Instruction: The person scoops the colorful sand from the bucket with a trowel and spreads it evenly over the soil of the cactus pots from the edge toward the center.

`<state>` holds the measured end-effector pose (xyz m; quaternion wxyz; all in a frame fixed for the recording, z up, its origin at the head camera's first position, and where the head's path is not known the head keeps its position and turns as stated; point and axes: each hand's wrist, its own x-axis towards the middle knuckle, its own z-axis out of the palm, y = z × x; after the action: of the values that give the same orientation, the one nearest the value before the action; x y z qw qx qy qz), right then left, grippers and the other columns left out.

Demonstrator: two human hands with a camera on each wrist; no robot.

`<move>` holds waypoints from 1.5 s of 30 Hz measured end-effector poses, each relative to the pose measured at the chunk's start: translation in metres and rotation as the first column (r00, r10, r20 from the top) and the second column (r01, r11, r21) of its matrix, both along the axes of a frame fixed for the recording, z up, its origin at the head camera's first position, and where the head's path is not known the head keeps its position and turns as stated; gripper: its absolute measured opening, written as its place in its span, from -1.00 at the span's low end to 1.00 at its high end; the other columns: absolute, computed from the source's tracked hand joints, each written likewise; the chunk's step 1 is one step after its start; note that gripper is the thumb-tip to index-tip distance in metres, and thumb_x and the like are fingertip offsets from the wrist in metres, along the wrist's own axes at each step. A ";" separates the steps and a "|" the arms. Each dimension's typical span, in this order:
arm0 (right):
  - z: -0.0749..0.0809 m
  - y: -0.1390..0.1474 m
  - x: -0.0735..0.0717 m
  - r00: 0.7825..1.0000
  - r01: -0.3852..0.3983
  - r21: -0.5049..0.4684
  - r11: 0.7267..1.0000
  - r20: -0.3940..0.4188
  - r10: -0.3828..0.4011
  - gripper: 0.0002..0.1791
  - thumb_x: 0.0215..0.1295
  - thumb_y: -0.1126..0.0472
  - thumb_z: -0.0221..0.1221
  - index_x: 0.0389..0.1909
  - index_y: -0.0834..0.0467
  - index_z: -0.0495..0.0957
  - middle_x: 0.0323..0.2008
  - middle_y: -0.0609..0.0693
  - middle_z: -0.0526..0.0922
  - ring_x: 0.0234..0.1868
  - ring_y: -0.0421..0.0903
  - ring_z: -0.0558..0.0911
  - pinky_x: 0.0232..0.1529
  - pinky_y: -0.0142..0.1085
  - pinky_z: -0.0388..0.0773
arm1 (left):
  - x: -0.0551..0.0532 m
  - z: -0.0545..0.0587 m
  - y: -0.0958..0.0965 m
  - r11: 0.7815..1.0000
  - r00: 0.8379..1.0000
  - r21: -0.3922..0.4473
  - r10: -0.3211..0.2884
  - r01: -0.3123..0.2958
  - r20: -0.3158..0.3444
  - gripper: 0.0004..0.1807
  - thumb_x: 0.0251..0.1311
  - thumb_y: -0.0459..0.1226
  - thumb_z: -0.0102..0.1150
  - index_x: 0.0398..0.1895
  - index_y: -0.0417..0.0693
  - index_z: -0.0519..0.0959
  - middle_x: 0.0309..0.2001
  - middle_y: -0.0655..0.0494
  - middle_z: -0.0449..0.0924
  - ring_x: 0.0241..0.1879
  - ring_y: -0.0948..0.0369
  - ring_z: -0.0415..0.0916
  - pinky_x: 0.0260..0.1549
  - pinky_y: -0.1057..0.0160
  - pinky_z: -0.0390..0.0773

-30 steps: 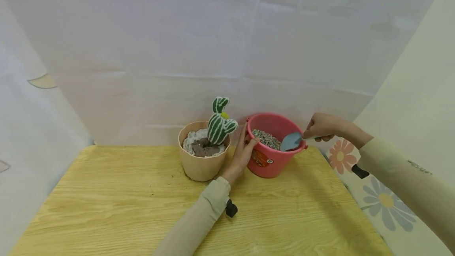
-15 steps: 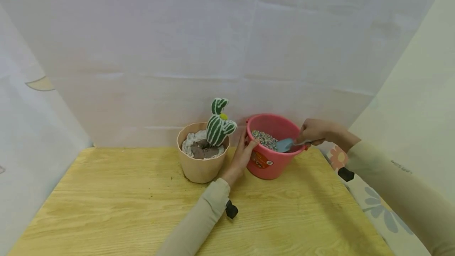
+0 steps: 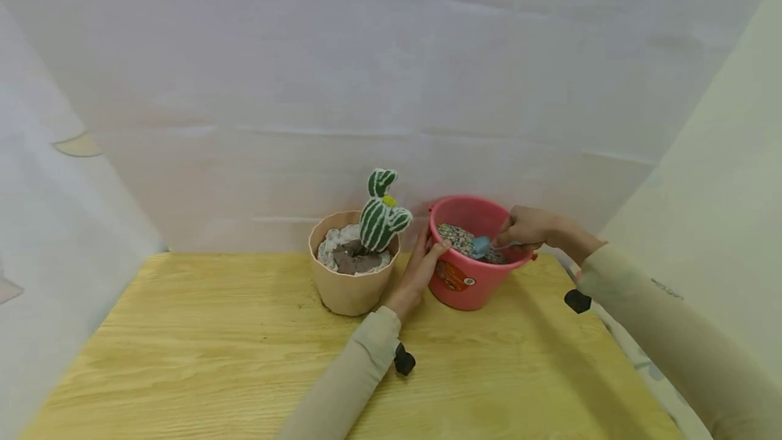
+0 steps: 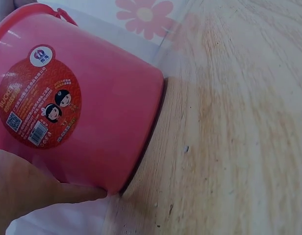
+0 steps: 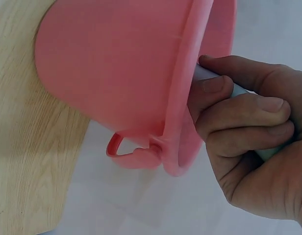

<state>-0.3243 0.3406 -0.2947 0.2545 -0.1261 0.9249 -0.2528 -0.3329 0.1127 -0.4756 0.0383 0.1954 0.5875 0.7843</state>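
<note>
R hand (image 5: 259, 129), R-wrist view: fingers (image 5: 241, 110) curled tight round the scoop handle (image 5: 272, 152), poking over the bucket rim. In the head view, right of centre, same grip; the blue scoop (image 3: 481, 246) has its blade down in the gravel (image 3: 455, 237), inside the pink bucket (image 3: 491, 282).

L hand (image 3: 420, 269): fingers wrapped at the bucket's left side, thumb by the near rim; L-wrist view has one digit lying along the wall toward the base, the rest cut off at lower left, so can't tell their exact curl. Bucket upright on the wood table (image 3: 214, 331), round label (image 4: 40, 103) at left of the L-wrist view.

Just left of the bucket, mid-frame in head view: cactus (image 3: 375, 223) stands in the beige pot (image 3: 351, 296), w/ a slight lean right.

Progress, my read: cactus is in; scoop's at the digging stage, load not lifted out. Pot top shows whitish + brown fill, no coloured gravel that I can see, so prob. most of the scooping's left. Amt on the blade: can't tell.
</note>
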 end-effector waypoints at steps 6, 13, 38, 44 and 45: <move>-0.005 -0.005 -0.001 1.000 0.014 -0.021 1.000 0.011 -0.014 -0.53 0.45 0.22 0.24 -0.72 0.19 0.46 -0.79 -0.11 0.17 -0.78 -0.21 0.04 -0.68 -0.34 0.10 | 0.006 -0.001 -0.005 1.000 0.999 -0.022 0.012 -0.011 0.035 -0.14 0.31 0.14 0.22 0.62 0.45 0.06 0.47 0.05 0.30 0.35 0.14 0.33 0.31 -0.07 0.28; -0.026 -0.021 -0.007 0.997 0.012 0.020 1.000 -0.074 -0.011 -0.70 0.41 0.13 0.28 -0.52 0.16 0.74 -0.77 -0.14 0.26 -0.78 -0.24 0.15 -0.70 -0.36 0.17 | 0.011 0.000 -0.010 1.000 0.997 -0.014 -0.002 0.003 0.076 -0.11 0.29 0.16 0.24 0.62 0.39 0.06 0.44 0.11 0.32 0.32 0.13 0.34 0.32 -0.07 0.27; -0.058 -0.025 0.006 0.966 0.043 -0.021 0.999 -0.255 -0.047 -0.68 0.36 0.22 0.30 -0.63 0.15 0.75 -0.79 -0.04 0.48 -0.80 -0.25 0.34 -0.70 -0.39 0.26 | 0.003 -0.005 -0.004 0.999 0.997 -0.015 -0.033 0.034 0.075 -0.16 0.37 0.07 0.16 0.64 0.37 0.04 0.47 0.12 0.30 0.34 0.15 0.31 0.35 -0.08 0.21; -0.046 -0.030 -0.004 0.956 -0.061 0.132 0.989 -0.277 0.096 -0.50 0.43 0.21 0.25 -0.78 0.16 0.52 -0.82 -0.17 0.30 -0.79 -0.26 0.24 -0.66 -0.38 0.20 | -0.006 0.001 -0.004 0.999 0.998 -0.004 -0.039 0.039 0.050 -0.09 0.33 0.13 0.17 0.66 0.28 0.00 0.51 0.07 0.22 0.40 0.10 0.24 0.37 -0.11 0.18; -0.044 -0.032 -0.004 0.955 -0.070 0.156 0.985 -0.276 0.111 -0.48 0.43 0.21 0.24 -0.80 0.14 0.46 -0.82 -0.18 0.27 -0.78 -0.26 0.23 -0.66 -0.38 0.20 | -0.006 0.001 -0.004 0.999 0.998 -0.007 -0.036 0.037 0.050 -0.09 0.32 0.13 0.17 0.66 0.28 0.00 0.52 0.06 0.21 0.41 0.09 0.23 0.37 -0.11 0.18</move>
<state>-0.3287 0.3088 -0.3385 0.1393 -0.1846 0.9609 -0.1525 -0.3394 0.1086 -0.4744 0.0680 0.1864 0.5858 0.7858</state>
